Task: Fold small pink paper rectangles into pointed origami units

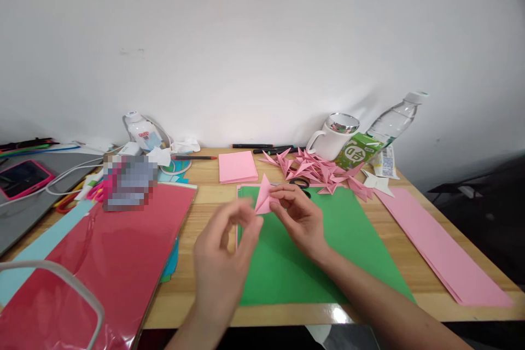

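Note:
My right hand (301,219) pinches a piece of folded pink paper (263,197) between thumb and fingers, above a green sheet (328,251). The paper is a pointed triangular shape with a crease down its face. My left hand (225,246) is beside the paper's left edge, slightly blurred, its thumb and fingers curved with a gap between them. Nothing shows in its grasp. Behind the right hand, black-handled scissors (300,182) lie partly hidden. A heap of folded pink paper stars (311,168) is just beyond them.
A stack of pink squares (238,167) lies near the wall. Back right stand a white mug (334,136), a green box (359,150) and a leaning water bottle (396,120). Pink strips (438,246) lie right. A red sheet pack (118,251) and a phone (24,179) lie left.

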The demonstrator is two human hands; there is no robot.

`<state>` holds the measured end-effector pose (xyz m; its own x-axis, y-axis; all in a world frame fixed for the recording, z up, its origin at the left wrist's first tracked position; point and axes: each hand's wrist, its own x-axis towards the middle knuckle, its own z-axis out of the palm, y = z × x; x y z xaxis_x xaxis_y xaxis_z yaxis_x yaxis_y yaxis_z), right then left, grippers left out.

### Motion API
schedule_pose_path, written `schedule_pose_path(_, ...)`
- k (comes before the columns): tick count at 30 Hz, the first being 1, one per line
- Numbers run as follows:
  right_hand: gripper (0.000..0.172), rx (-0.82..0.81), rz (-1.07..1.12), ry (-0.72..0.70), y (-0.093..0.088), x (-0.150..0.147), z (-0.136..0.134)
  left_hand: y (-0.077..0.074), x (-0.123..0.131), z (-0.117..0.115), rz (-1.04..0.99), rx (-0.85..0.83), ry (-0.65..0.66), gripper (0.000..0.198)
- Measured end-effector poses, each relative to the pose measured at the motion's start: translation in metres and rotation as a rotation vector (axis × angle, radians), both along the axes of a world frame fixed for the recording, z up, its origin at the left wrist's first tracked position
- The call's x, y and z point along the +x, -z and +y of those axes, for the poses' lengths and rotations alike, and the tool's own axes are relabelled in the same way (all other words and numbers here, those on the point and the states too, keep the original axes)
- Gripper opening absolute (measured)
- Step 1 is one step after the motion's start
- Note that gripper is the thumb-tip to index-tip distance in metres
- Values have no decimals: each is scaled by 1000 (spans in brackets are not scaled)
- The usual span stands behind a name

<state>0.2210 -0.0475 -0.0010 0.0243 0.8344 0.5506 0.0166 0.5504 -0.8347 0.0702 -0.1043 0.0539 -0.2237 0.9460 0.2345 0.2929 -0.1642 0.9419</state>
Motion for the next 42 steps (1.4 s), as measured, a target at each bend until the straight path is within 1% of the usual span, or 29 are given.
schedule_pose_path(1, 15, -7, 21, -3, 1, 0, 1, -1, 4, 17, 12, -55, 22, 32)
schedule_pose_path(2, 16, -23, 43, -7, 2, -1, 1, -1, 7, 32, 12, -117, 27, 42)
schedule_pose_path(3, 18, -45, 73, -15, 3, -1, 2, 1, 10, 44, -8, -165, 64, 44)
schedule_pose_path(4, 22, -73, 110, -27, 3, -1, 3, 2, 12, 53, -38, -221, 175, 36)
schedule_pose_path(5, 27, -106, 150, -39, 3, -2, 3, 4, 13, 59, -88, -268, 330, 26)
schedule_pose_path(6, 31, -145, 185, -47, 3, -2, 3, 6, 15, 63, -145, -298, 419, 21)
schedule_pose_path(7, 33, -188, 211, -48, 3, -2, 4, 7, 17, 66, -186, -299, 447, 18)
schedule_pose_path(8, 31, -232, 223, -40, 2, -1, 5, 8, 19, 67, -221, -291, 453, 16)
schedule_pose_path(11, 19, -343, 194, -1, 0, 0, 7, 7, 22, 72, -306, -277, 435, 14)
schedule_pose_path(14, 18, -398, 136, 26, -3, 2, 9, 8, 21, 80, -370, -341, 521, 15)
schedule_pose_path(17, 18, -423, 67, 28, -2, 4, 9, 15, 17, 85, -395, -401, 607, 14)
schedule_pose_path(18, 18, -431, 58, 20, -1, 4, 9, 19, 16, 86, -422, -413, 600, 13)
schedule_pose_path(20, 17, -433, 69, 1, 1, 3, 9, 25, 15, 86, -505, -445, 542, 15)
schedule_pose_path(23, 11, -355, 49, -19, 6, 3, 9, 32, 14, 85, -596, -494, 455, 19)
schedule_pose_path(26, 7, -190, -103, -18, 7, 5, 10, 33, 11, 86, -641, -525, 441, 19)
schedule_pose_path(30, 15, 77, -374, 91, 4, 11, 12, 33, 5, 88, -636, -576, 468, 16)
schedule_pose_path(33, 20, 216, -486, 151, 3, 15, 14, 32, 2, 88, -608, -604, 485, 14)
schedule_pose_path(37, 20, 285, -563, 169, 2, 17, 13, 32, -2, 89, -602, -623, 538, 13)
schedule_pose_path(42, 17, 314, -573, 172, 0, 17, 12, 33, -6, 90, -610, -645, 660, 11)
